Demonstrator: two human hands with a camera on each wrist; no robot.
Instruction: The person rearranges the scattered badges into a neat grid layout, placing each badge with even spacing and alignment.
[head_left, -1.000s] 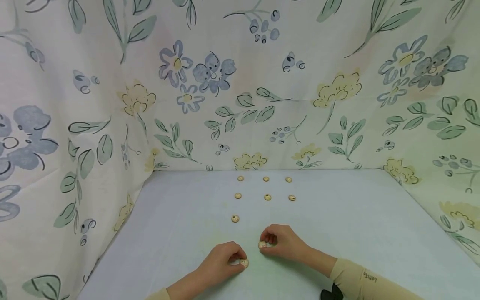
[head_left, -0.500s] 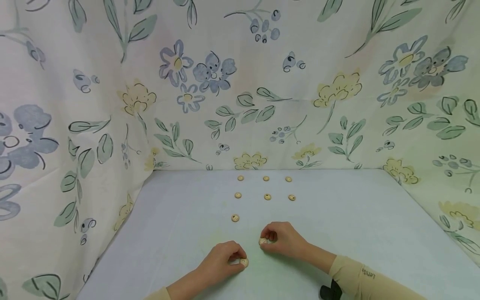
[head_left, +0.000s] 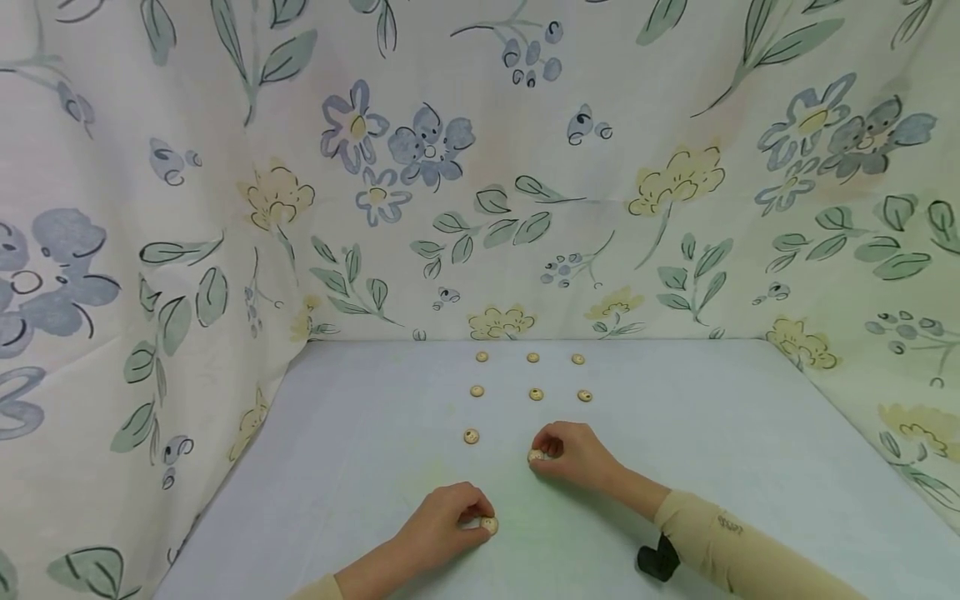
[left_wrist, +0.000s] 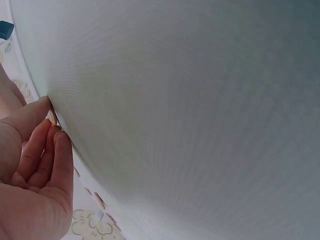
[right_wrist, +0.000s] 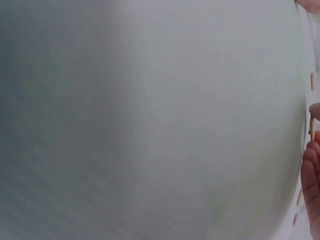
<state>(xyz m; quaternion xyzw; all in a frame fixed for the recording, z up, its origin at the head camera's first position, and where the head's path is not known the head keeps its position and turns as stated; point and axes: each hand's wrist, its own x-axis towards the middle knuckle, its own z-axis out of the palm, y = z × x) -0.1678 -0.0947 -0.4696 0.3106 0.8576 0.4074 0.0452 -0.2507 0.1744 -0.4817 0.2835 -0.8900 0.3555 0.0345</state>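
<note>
My left hand [head_left: 446, 523] pinches a small round wooden button [head_left: 489, 526] between thumb and fingers, low over the white table. In the left wrist view only a thin edge of that button [left_wrist: 54, 117] shows between the fingertips. Farther forward and to the right, my right hand [head_left: 576, 457] pinches a second wooden button [head_left: 536, 457], partly covered by the fingers. The right wrist view catches this button [right_wrist: 313, 129] edge-on at the far right. Nearest to the right hand is a lone button [head_left: 471, 436] lying to its left.
Two rows of similar buttons lie farther back, among them a middle button [head_left: 536, 394] and a right button [head_left: 585, 396]. A floral curtain [head_left: 465, 233] borders the table [head_left: 360, 433] at the back and sides. A black object [head_left: 658, 560] shows beside the right sleeve.
My right hand has moved forward and slightly right, away from the left hand, with its button still pinched. The left hand and the buttons lying on the table stay in place.
</note>
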